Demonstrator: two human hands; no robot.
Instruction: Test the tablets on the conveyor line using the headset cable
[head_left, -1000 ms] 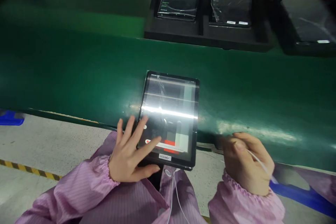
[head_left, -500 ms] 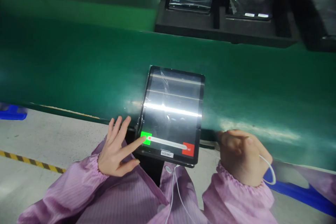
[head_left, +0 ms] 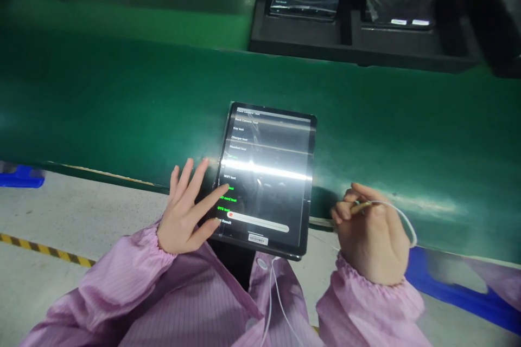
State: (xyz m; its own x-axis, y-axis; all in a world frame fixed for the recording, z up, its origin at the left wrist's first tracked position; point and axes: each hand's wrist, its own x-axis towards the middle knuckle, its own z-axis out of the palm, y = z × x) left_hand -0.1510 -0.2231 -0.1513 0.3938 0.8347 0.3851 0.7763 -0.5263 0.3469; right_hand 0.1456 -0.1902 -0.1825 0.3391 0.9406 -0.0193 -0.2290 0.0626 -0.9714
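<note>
A black tablet (head_left: pixel 264 173) lies on the green bench top, tilted slightly, its near end reaching past the bench edge. Its screen lists test names in white and green under a bright light reflection. My left hand (head_left: pixel 189 211) is at its left side, fingers spread, the index fingertip on the screen over a green line of text. To the right of the tablet, my right hand (head_left: pixel 372 233) is closed around the yellowish end of a white cable (head_left: pixel 407 222). This cable loops over the back of the hand.
Beyond the tablet stands a black tray (head_left: pixel 301 40) with two more tablets, one showing a list. The green bench (head_left: pixel 122 103) runs across the view. White cords (head_left: pixel 279 298) hang down my front. Blue frame parts (head_left: pixel 456 287) show below the bench.
The screen has gone from green and red boxes to a test list. My left index finger has moved up the screen. My right hand has turned, bringing the cable end into view.
</note>
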